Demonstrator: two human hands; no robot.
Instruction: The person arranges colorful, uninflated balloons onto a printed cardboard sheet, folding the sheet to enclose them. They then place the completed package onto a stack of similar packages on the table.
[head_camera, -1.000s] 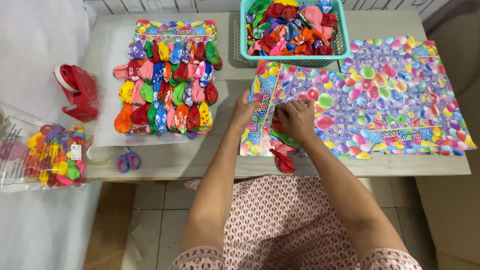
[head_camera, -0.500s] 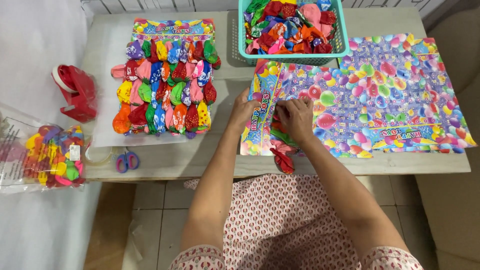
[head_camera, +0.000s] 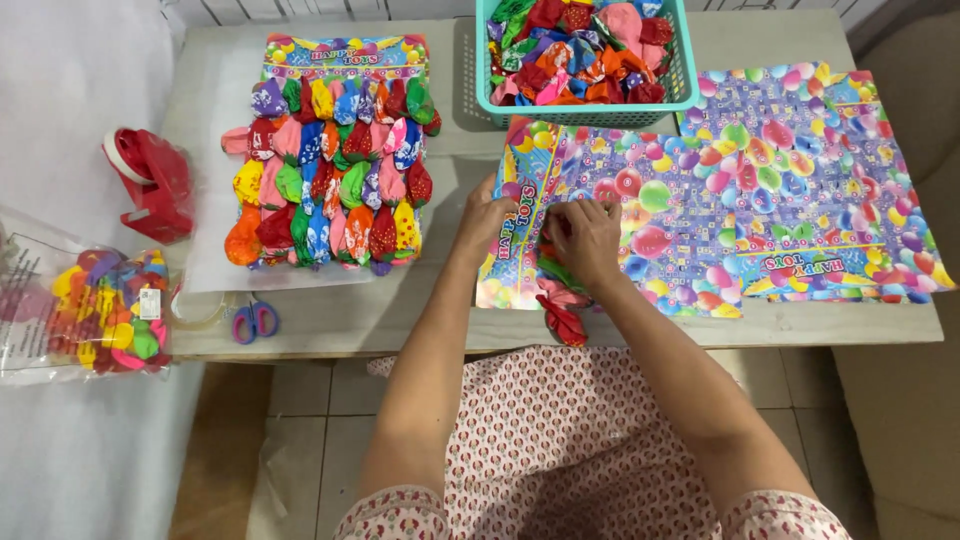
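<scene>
Head view: both hands on the balloon-printed cardboard sheet (head_camera: 640, 215) just below the teal plastic basket (head_camera: 470, 85). Left hand (head_camera: 487, 222) pinches its edge; right hand (head_camera: 583, 240) clamps small deflated balloons (head_camera: 560, 300) against it, red one hanging off the table edge

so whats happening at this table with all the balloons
A person sits at a table, both hands on a colourful printed card sheet. The left hand presses its edge while the right hand works on small uninflated balloons at the sheet's near side. A finished card full of balloons lies to the left, and a teal basket of loose balloons stands behind.
</scene>
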